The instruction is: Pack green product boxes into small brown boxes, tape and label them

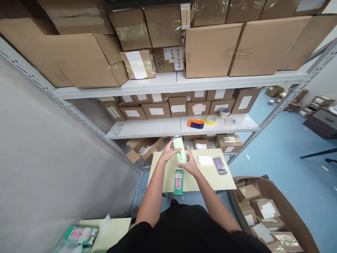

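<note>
A light green tumbler (179, 149) with a metal-rimmed top is held above the pale table (165, 177). My left hand (168, 152) grips its upper left side, the thumb across the front. Round the lower right side my right hand (191, 163) is closed, its thumb near the base. Below the tumbler, at the table's front edge, lies a green box with a pink panel (178, 182). To the right are a white card or packet (205, 160) and a blurred purple item (220, 166).
Shelves (147, 127) with cardboard boxes rise behind the table. Tape rolls (211, 120) sit on the middle shelf. A big carton (295, 214) of parcels stands at right. Green and pink packages (80, 234) lie on a side table (116, 230) at lower left.
</note>
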`<control>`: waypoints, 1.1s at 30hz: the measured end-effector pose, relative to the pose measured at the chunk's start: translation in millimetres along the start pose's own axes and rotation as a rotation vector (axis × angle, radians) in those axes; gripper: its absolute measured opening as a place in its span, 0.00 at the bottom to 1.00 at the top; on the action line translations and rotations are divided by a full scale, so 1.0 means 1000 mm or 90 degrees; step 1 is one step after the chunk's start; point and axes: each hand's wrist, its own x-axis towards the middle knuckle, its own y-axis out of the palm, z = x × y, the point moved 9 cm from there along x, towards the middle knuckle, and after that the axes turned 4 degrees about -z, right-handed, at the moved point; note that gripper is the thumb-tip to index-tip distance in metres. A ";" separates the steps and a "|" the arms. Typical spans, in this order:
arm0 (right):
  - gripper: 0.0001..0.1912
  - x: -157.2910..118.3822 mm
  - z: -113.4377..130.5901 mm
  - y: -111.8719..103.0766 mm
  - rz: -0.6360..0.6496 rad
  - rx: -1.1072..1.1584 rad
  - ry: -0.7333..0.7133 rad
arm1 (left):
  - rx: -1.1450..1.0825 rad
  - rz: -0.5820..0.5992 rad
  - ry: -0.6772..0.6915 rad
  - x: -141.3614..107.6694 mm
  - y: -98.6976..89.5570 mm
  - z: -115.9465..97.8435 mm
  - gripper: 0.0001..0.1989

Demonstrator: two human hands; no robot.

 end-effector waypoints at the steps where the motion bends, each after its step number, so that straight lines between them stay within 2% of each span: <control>1: 0.69 0.001 -0.002 0.001 0.017 0.001 0.002 | 0.009 0.001 -0.001 0.001 -0.002 0.001 0.40; 5: 0.58 0.014 0.002 -0.012 0.026 -0.040 -0.019 | 0.051 0.003 -0.003 0.001 -0.006 0.011 0.37; 8: 0.49 0.036 0.024 -0.021 0.046 -0.071 -0.071 | 0.059 0.025 -0.017 -0.001 -0.003 0.026 0.45; 10: 0.49 0.051 0.037 -0.021 0.077 -0.077 -0.098 | 0.042 0.039 -0.028 -0.001 -0.002 0.037 0.50; 12: 0.47 0.065 0.039 -0.018 0.113 -0.083 -0.098 | 0.025 0.053 -0.038 -0.001 0.000 0.049 0.51; 17: 0.43 0.087 0.002 -0.016 0.142 -0.067 -0.016 | 0.007 0.043 -0.058 0.005 -0.001 0.091 0.55; 20: 0.44 0.096 -0.026 -0.023 0.101 -0.029 0.030 | 0.001 -0.023 -0.053 0.008 -0.014 0.128 0.55; 22: 0.45 0.103 -0.043 -0.033 0.052 -0.008 0.059 | 0.053 -0.096 -0.055 0.004 -0.029 0.157 0.48; 24: 0.45 0.108 -0.057 -0.044 0.003 0.005 0.077 | 0.186 -0.118 -0.093 -0.010 -0.038 0.194 0.35; 25: 0.44 0.109 -0.063 -0.050 -0.020 0.005 0.079 | 0.278 -0.077 -0.119 -0.020 -0.036 0.213 0.29; 26: 0.44 0.110 -0.067 -0.055 -0.042 -0.002 0.077 | 0.382 0.005 -0.145 -0.034 -0.028 0.235 0.26; 28: 0.44 0.108 -0.072 -0.066 -0.084 -0.027 0.068 | 0.585 0.230 -0.171 -0.071 -0.006 0.278 0.28; 29: 0.44 0.106 -0.074 -0.070 -0.103 -0.037 0.064 | 0.608 0.273 -0.181 -0.089 -0.001 0.294 0.34; 31: 0.44 0.101 -0.078 -0.077 -0.137 -0.040 0.064 | 0.640 0.309 -0.190 -0.117 0.007 0.319 0.50; 33: 0.44 0.096 -0.080 -0.082 -0.163 -0.026 0.069 | 0.753 0.348 -0.158 -0.134 0.013 0.338 0.58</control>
